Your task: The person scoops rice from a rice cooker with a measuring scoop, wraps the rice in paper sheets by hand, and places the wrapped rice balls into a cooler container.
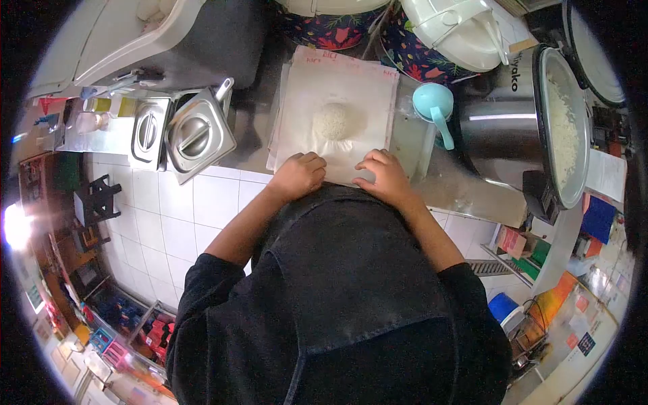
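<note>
Upper centre now: a rice mound (331, 122) is carried on thin paper sheets (295, 94). At the near edge the left hand (299, 175) is curled, its grip impossible to tell; the right hand (386, 178) is held half open, nothing visibly pinched. Soft, crumbly rice, presumably; light, flimsy paper, best taken by near corners.

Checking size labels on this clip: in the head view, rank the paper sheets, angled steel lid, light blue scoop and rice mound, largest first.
1. paper sheets
2. angled steel lid
3. light blue scoop, handle included
4. rice mound; it looks about like the scoop's bowl alone
</note>
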The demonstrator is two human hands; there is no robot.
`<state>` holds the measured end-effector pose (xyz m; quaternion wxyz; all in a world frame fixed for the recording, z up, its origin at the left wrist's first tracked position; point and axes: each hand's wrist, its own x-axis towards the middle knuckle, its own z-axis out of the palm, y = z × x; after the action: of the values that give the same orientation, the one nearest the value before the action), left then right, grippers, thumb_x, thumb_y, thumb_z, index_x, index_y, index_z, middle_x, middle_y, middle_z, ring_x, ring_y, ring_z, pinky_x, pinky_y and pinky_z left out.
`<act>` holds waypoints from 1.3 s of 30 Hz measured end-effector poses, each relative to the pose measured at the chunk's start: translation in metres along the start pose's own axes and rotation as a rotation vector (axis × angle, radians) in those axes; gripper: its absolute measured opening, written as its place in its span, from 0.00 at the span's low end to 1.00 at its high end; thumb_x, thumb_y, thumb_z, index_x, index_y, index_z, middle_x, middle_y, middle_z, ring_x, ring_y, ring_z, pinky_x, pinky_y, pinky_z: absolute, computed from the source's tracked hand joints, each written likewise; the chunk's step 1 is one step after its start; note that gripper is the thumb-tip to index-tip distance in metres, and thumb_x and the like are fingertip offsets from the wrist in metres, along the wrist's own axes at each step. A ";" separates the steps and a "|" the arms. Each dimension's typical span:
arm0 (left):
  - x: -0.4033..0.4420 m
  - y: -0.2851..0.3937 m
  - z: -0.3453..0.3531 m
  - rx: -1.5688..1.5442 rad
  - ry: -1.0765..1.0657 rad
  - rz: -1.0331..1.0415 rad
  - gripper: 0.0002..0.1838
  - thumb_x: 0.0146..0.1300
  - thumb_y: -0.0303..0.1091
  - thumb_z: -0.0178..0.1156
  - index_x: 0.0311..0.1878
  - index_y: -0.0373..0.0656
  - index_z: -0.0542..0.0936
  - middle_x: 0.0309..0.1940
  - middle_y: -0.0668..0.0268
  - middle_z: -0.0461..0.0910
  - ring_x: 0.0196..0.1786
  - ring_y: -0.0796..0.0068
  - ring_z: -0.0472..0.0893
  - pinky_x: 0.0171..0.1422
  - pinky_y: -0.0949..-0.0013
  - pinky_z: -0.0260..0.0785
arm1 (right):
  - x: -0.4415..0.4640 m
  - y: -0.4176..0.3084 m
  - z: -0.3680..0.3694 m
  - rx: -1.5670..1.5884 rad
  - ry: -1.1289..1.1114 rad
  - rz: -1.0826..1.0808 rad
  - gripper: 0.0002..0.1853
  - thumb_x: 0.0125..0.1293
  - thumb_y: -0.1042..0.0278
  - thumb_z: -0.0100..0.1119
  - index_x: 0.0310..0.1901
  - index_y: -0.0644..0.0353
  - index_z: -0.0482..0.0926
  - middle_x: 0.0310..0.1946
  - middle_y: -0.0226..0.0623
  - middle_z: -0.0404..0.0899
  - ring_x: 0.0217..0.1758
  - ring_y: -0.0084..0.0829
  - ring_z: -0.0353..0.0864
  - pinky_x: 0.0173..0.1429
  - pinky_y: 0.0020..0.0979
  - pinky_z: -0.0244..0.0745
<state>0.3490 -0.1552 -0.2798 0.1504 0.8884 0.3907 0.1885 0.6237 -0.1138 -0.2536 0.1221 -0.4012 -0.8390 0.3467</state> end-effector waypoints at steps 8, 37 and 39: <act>0.022 0.006 -0.022 0.004 0.231 -0.129 0.09 0.48 0.31 0.68 0.33 0.46 0.78 0.37 0.68 0.79 0.42 0.66 0.81 0.46 0.61 0.72 | 0.012 -0.028 -0.007 -0.177 0.152 -0.024 0.18 0.59 0.51 0.69 0.45 0.56 0.85 0.43 0.35 0.78 0.52 0.40 0.76 0.57 0.44 0.70; 0.038 -0.027 -0.036 0.380 -0.001 -0.857 0.14 0.60 0.33 0.61 0.49 0.52 0.86 0.58 0.61 0.80 0.60 0.57 0.77 0.62 0.51 0.68 | 0.072 0.033 -0.015 -0.425 0.213 0.233 0.07 0.61 0.64 0.62 0.40 0.54 0.82 0.45 0.38 0.81 0.52 0.45 0.79 0.53 0.48 0.73; 0.031 -0.022 -0.017 0.351 0.068 -0.575 0.16 0.59 0.33 0.61 0.52 0.52 0.85 0.61 0.63 0.78 0.63 0.58 0.74 0.66 0.51 0.65 | 0.094 0.044 -0.003 -0.456 0.338 0.128 0.13 0.56 0.65 0.66 0.44 0.52 0.82 0.52 0.35 0.79 0.60 0.43 0.74 0.58 0.50 0.70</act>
<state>0.3467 -0.1157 -0.2674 0.0290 0.7473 0.6566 0.0977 0.5899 -0.0215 -0.2888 0.1447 -0.5223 -0.8361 0.0845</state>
